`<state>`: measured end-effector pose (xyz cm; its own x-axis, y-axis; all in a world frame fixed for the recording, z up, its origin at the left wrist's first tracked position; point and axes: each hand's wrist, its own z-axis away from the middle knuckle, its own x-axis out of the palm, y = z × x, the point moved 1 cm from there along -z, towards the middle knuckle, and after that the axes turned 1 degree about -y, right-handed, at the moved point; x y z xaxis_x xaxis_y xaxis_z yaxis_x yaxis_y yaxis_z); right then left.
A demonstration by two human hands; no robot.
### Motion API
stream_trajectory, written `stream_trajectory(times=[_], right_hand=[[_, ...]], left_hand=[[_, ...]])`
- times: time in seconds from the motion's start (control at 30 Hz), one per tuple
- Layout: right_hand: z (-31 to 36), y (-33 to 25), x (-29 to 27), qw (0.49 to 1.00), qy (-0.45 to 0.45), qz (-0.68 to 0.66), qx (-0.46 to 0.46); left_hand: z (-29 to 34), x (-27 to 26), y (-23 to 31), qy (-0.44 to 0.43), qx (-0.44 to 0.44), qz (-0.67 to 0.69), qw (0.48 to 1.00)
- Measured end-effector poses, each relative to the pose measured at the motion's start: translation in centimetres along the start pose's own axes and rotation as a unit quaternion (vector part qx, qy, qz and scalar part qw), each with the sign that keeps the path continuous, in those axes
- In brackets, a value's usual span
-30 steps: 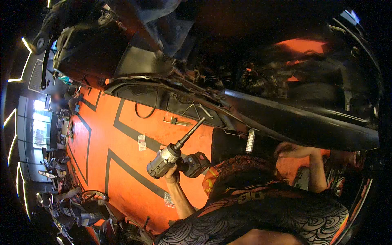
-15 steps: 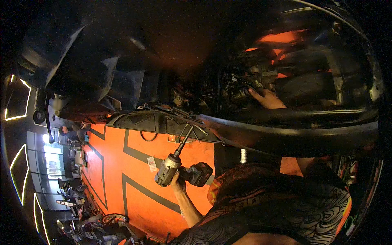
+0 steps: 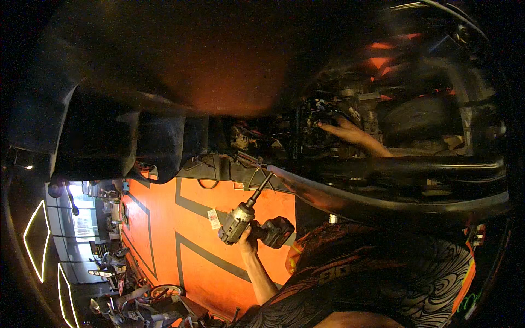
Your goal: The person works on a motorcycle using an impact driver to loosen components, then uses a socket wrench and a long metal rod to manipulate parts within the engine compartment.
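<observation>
A cordless impact wrench (image 3: 236,223) is in my left hand (image 3: 249,240), with the fingers wrapped round its grip. A long, slim socket extension (image 3: 260,189) points up and right from its nose, and the dark battery (image 3: 278,232) sits at the right. My right hand (image 3: 347,132) reaches inside the dark frame of a vehicle, fingers stretched toward a cluster of mechanical parts (image 3: 320,112). Its fingertips are in shadow, so whether they touch a part cannot be told. A thin metal rod shape near the extension's tip stands against the panel edge.
A dark curved body panel (image 3: 229,82) hangs over the upper view. A long frame rail (image 3: 394,167) crosses below my right forearm. Orange floor (image 3: 213,257) with grey stripes lies beyond the wrench. Several motorcycles (image 3: 131,300) stand at the lower left.
My right hand has reached further left among the parts, its forearm showing more. The wrench sits slightly right in the picture as the view shifts. A person at far left is out of sight.
</observation>
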<state>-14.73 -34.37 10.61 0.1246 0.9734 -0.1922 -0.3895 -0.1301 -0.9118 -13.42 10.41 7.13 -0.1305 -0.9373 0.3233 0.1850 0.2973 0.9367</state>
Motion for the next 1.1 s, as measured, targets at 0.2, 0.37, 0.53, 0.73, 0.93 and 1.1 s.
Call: stream_trajectory(times=[0.2,0.37,0.53,0.73,0.93,1.1], right_hand=[[1.6,0.4,0.0,0.997,-0.002,0.059,-0.046],[1.4,0.3,-0.4,0.991,0.069,0.043,-0.104],[4.1,-0.6,-0.2,0.979,0.134,-0.004,-0.153],[6.9,-3.4,-1.4,0.998,-0.004,-0.011,-0.054],[5.3,-1.3,-0.6,0.987,0.079,-0.004,-0.139],[6.2,-1.7,-0.9,0.986,0.086,0.096,-0.106]], left_hand=[[0.1,0.7,1.0,-0.048,-0.026,0.012,0.998],[-0.7,0.5,1.5,-0.055,-0.047,0.006,0.997],[0.4,2.4,3.6,-0.086,-0.059,-0.047,0.994],[0.4,2.7,3.9,-0.103,-0.053,-0.053,0.992],[0.4,2.4,3.8,-0.089,-0.064,-0.054,0.992],[0.7,4.3,4.7,-0.099,-0.061,-0.066,0.991]])
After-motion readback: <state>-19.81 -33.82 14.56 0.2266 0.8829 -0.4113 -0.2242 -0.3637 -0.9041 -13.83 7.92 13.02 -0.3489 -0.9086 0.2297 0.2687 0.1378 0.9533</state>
